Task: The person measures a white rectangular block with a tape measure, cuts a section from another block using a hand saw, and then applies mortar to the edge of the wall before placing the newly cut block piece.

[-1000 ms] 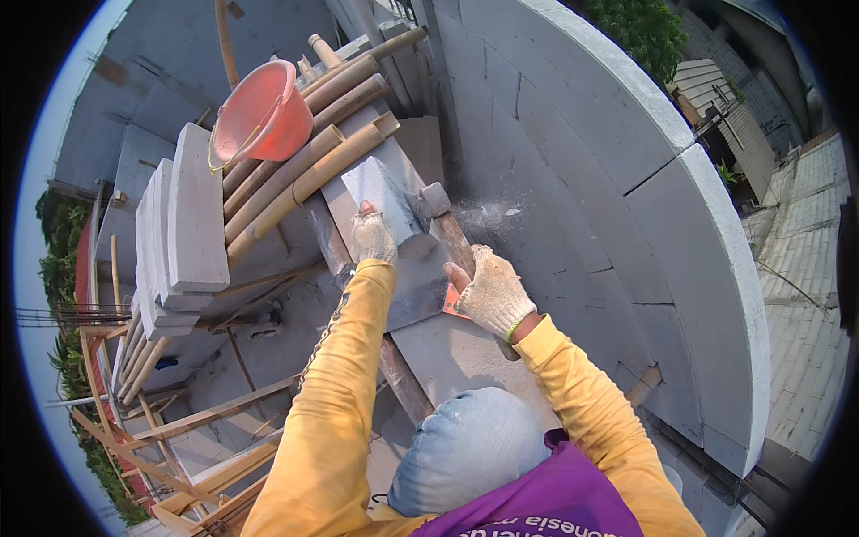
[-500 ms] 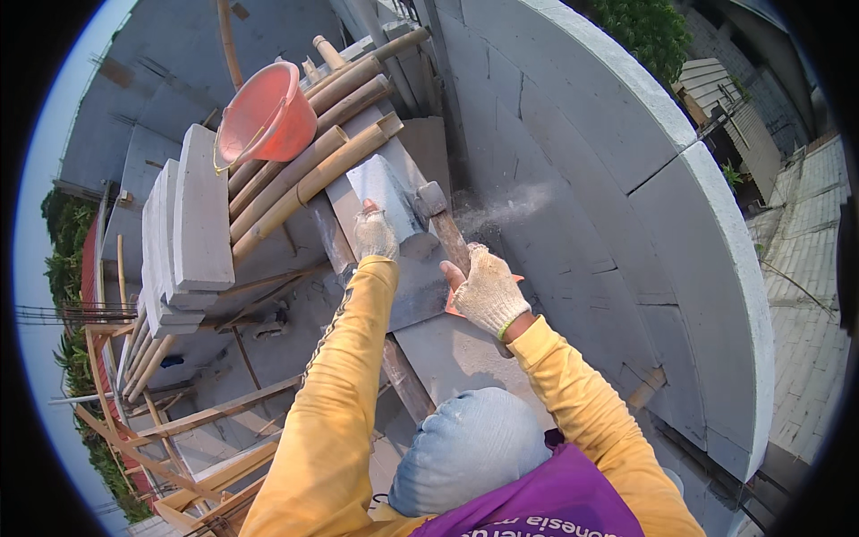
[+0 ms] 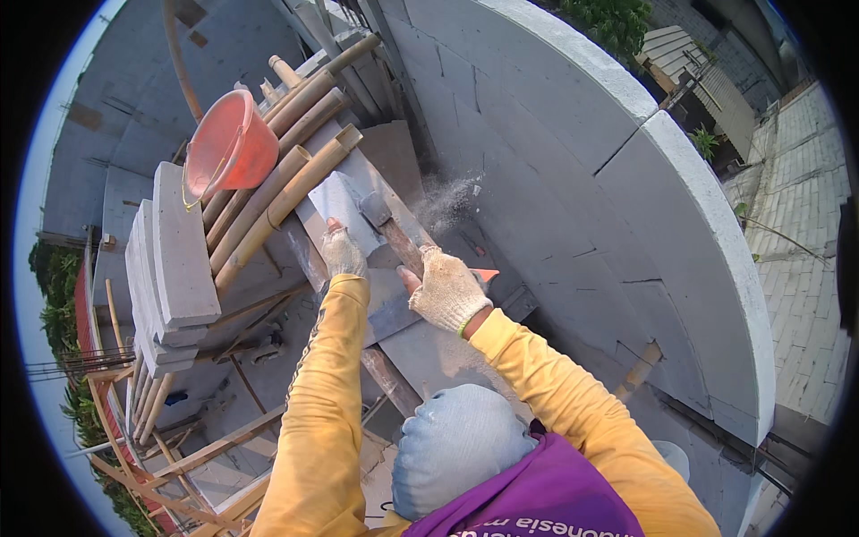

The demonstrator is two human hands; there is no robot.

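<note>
My right hand (image 3: pixel 447 288) grips the wooden handle of a hammer (image 3: pixel 386 225) (dust flies off the wall). My left hand (image 3: pixel 343 253) presses flat on the grey block (image 3: pixel 335 201), beside the bamboo poles (image 3: pixel 277 183).

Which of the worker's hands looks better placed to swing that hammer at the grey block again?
Probably the right hand: it grips the wooden-handled hammer, while the left hand rests on the grey concrete block.

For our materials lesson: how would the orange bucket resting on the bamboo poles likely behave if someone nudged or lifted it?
The orange bucket lies tilted on rounded bamboo poles, so a nudge would probably roll or slide it. It looks like thin plastic, likely light and slightly flexible. Its wire handle hangs loose and would probably swing when the bucket is lifted.
</note>
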